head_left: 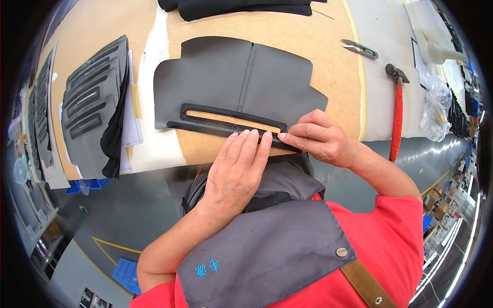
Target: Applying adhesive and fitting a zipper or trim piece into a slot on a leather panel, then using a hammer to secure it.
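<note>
A dark grey flat panel [205, 82] lies on the table, with a long slot edged in black [205, 108] through which tan surface shows. A black strip [192, 127] runs along the panel's lower edge. My left hand [233, 172] lies with its fingers stretched out, fingertips on that strip below the slot. My right hand [321, 141] is closed at the strip's right end, thumb and bent fingers gripping the edge there.
Stacked slotted grey pieces [90, 102] lie left on the paper-covered table [336, 82]. Black material [236, 10] is at the back. Snips [359, 49], a red-handled hammer [398, 108], a clear bottle [441, 54] and crumpled plastic [434, 113] lie right. Blue crates [125, 272] are on the floor.
</note>
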{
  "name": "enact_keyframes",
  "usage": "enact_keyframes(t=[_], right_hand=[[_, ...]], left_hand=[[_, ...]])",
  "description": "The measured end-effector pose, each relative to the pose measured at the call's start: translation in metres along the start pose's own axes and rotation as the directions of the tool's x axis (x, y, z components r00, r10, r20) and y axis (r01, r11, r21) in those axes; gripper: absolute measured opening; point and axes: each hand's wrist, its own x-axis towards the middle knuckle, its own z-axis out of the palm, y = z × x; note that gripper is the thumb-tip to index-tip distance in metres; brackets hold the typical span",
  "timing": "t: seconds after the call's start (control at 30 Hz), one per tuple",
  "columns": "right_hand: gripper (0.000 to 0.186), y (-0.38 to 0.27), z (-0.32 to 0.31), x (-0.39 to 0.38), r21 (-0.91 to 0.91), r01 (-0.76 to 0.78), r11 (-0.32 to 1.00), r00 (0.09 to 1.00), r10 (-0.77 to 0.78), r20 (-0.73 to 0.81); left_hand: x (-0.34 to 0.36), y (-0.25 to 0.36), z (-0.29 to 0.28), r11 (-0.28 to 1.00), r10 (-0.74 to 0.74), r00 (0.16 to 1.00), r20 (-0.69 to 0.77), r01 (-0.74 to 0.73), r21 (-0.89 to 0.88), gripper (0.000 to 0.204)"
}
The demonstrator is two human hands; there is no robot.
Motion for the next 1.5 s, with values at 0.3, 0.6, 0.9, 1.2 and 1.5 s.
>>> enact_keyframes(t=[0.3, 0.6, 0.9, 1.2, 1.5], right_hand=[[0.042, -0.001, -0.001, 0.000, -0.055, -0.010, 0.998, 1.000, 0.012, 0.026], [0.042, -0.003, -0.002, -0.006, -0.078, 0.034, 0.996, 0.999, -0.032, 0.025], [0.047, -0.002, -0.005, -0.011, -0.119, 0.024, 0.993, 1.000, -0.022, 0.016], [0.029, 0.052, -0.078, -0.034, -0.397, -0.650, 0.648, 0.742, 0.430, -0.515], [0.042, 0.058, -0.126, -0.093, -0.422, -0.841, 0.339, 0.540, 0.583, -0.607]], left_hand=[[-0.002, -0.002, -0.001, 1.000, 0.024, 1.000, -0.001, -0.024, -0.012, 0.051], [-0.002, 0.007, 0.004, 0.999, -0.017, 1.000, -0.019, 0.018, 0.026, 0.051], [-0.005, 0.012, 0.010, 0.998, -0.041, 0.999, -0.032, 0.043, 0.045, 0.055], [0.002, 0.007, 0.000, 0.981, -0.042, 0.992, -0.119, 0.018, -0.194, 0.058], [-0.024, -0.041, -0.002, 0.993, -0.121, 0.941, -0.316, 0.111, -0.052, 0.041]])
